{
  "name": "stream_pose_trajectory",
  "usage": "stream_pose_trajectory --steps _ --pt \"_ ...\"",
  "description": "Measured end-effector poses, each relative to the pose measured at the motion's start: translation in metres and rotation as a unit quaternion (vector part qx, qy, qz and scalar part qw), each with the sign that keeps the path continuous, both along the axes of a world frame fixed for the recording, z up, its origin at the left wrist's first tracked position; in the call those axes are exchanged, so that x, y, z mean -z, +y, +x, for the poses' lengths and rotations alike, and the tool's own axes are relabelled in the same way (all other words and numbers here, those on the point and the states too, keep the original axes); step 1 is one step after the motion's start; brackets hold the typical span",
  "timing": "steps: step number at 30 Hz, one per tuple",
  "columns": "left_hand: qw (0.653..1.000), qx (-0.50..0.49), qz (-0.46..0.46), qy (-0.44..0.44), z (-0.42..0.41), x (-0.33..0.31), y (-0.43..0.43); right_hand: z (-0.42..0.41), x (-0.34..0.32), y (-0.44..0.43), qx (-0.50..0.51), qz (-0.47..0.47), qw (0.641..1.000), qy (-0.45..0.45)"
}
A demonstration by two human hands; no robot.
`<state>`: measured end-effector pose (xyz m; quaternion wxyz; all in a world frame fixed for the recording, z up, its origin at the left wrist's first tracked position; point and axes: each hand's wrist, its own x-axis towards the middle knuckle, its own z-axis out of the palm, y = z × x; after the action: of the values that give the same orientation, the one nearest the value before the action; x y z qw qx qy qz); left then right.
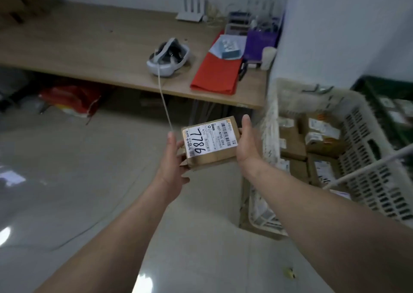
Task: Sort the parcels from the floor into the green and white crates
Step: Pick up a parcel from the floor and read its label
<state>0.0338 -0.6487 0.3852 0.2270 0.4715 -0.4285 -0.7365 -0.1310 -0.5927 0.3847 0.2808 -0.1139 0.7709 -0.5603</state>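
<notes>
Holding a labelled brown parcel (pixel 210 142) at frame centre, the left hand (pixel 173 156) and right hand (pixel 247 145) gripped its opposite edges above the floor (pixel 89 181). Sorting seemed mid-step; next it likely needed moving right, over the white crate (pixel 368 154) wall.

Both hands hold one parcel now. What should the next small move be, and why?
Probably move the parcel right, over the rim of the white crate, and lower it in. The left hand and right hand hold it in the air just left of that crate, which already contains parcels; the green crate lies farther right. Which crate the label demands, I cannot tell.
</notes>
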Motion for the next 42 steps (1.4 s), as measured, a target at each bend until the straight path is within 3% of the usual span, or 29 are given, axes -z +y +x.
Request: stream_pose_trajectory --steps 10,23,34,42 --pt "0.97 0.224 -0.04 0.088 -0.191 -0.13 0.161 -0.161 -0.14 0.228 0.155 -0.117 0.98 0.05" --pt "0.932 0.335 -0.087 0.11 -0.363 -0.18 0.382 -0.304 -0.182 0.482 0.261 -0.205 0.943 0.029" --pt "0.911 0.392 -0.077 0.103 -0.467 -0.169 0.442 -0.394 -0.175 0.557 0.289 -0.163 0.942 0.048" --pt "0.908 0.406 -0.046 0.085 -0.563 -0.108 0.424 -0.481 -0.126 0.544 0.259 -0.044 0.964 0.038"
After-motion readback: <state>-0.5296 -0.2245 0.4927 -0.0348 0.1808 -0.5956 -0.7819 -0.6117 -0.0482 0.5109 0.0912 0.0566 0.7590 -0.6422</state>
